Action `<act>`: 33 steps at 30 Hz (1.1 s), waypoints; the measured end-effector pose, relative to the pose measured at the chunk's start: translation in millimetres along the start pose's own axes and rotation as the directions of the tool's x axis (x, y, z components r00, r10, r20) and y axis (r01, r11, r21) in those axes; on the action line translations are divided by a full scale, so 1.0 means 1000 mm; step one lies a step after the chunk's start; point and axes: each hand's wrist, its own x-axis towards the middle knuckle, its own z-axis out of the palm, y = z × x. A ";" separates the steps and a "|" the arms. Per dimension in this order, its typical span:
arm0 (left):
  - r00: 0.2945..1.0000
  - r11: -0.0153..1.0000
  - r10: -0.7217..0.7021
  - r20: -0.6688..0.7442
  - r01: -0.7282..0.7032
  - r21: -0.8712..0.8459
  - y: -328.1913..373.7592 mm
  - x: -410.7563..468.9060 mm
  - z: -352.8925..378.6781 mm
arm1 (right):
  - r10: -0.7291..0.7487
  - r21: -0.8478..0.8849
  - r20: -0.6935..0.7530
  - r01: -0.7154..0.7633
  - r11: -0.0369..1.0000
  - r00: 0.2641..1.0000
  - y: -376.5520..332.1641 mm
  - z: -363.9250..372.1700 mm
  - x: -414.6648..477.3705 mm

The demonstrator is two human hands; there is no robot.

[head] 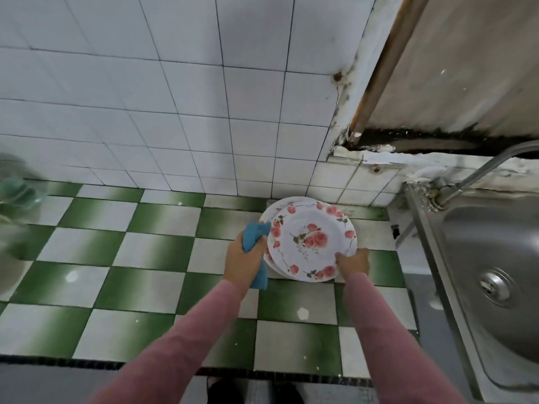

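A green-and-white checkered tile counter (140,258) runs along a white tiled wall, beside a steel sink (481,258). Your left hand (245,258) grips a blue cloth (255,233). Your right hand (353,262) pinches the near rim of a white round plate with pink roses (312,240) (tilted, topmost of a stack on the counter).

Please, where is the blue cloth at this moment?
In the head view, the left hand grips the blue cloth just left of the stack of flowered plates, above the green and white tiled counter.
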 end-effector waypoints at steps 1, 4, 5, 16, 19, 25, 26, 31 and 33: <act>1.000 1.000 0.008 0.012 -0.008 0.006 0.001 0.001 -0.002 | 0.004 0.028 -0.001 -0.004 1.000 1.000 0.001 0.000 0.000; 0.999 1.000 0.010 0.032 -0.010 -0.005 0.003 0.004 -0.007 | 0.021 0.108 -0.008 -0.020 0.994 1.000 0.002 -0.002 -0.003; 0.999 1.000 0.008 0.031 -0.007 -0.014 0.003 0.004 -0.008 | 0.032 0.134 -0.011 -0.030 0.991 0.999 0.004 -0.004 -0.004; 0.999 0.997 0.036 -0.022 -0.037 -0.065 0.005 0.000 -0.011 | -0.040 0.385 -0.098 0.075 0.920 0.994 0.006 -0.033 -0.008; 0.998 0.997 0.029 -0.050 -0.032 -0.063 0.007 -0.001 -0.009 | -0.075 0.413 -0.136 0.126 0.902 0.988 0.003 -0.040 -0.007; 0.997 0.997 0.039 -0.066 -0.043 -0.069 0.014 -0.004 0.000 | -0.119 0.449 -0.146 0.173 0.877 0.982 0.000 -0.046 -0.005; 0.997 0.996 0.037 -0.067 -0.042 -0.073 0.015 -0.006 0.002 | -0.123 0.450 -0.148 0.177 0.875 0.981 -0.001 -0.047 -0.005; 0.997 0.996 0.035 -0.075 -0.041 -0.081 0.018 -0.009 0.004 | -0.126 0.448 -0.165 0.189 0.874 0.978 -0.003 -0.053 -0.004; 0.997 0.997 0.033 -0.075 -0.039 -0.069 0.019 -0.010 0.004 | -0.130 0.442 -0.174 0.196 0.875 0.976 -0.005 -0.055 -0.005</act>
